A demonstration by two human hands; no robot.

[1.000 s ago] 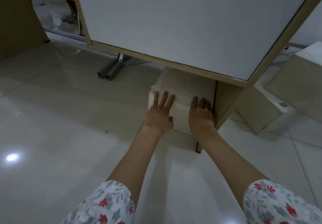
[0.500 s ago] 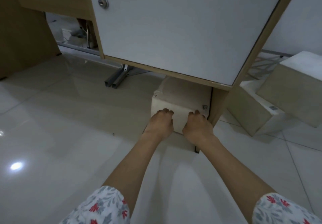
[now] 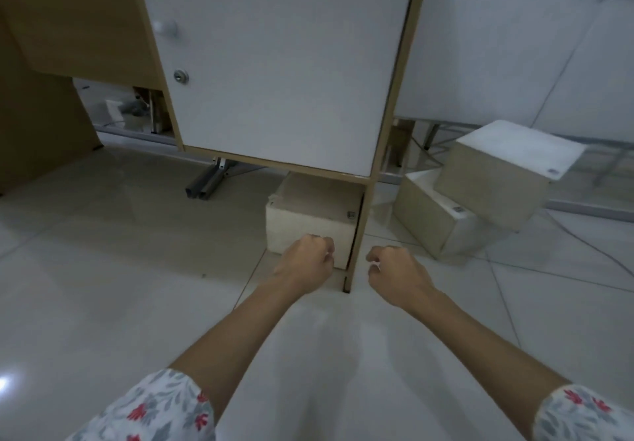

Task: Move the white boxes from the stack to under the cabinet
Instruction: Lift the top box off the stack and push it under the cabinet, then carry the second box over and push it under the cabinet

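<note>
White box is now on the floor under the cabinet, pushed against the cabinet's right side panel. Its near face comes out a little past the cabinet's front edge, so you may judge whether it needs one more push. I would say this box is nearly placed, or already placed.

Your left hand is in front of that box, with fingers curled into a loose fist, and it holds nothing. I cannot tell if the knuckles touch the box or are only just beside it. Your right hand is at the other side of the panel, also curled closed and empty, apart from any box.

Two boxes remain in the stack at your right. The upper box sits tilted and turned on the lower box, with part of it hanging over the edge. So about one third of the work seems done, and two boxes are left, as far as this view shows.

For the next move, take the upper box first with both hands, because it looks not stable. The place under the cabinet at the left of the first box seems free for it
</note>
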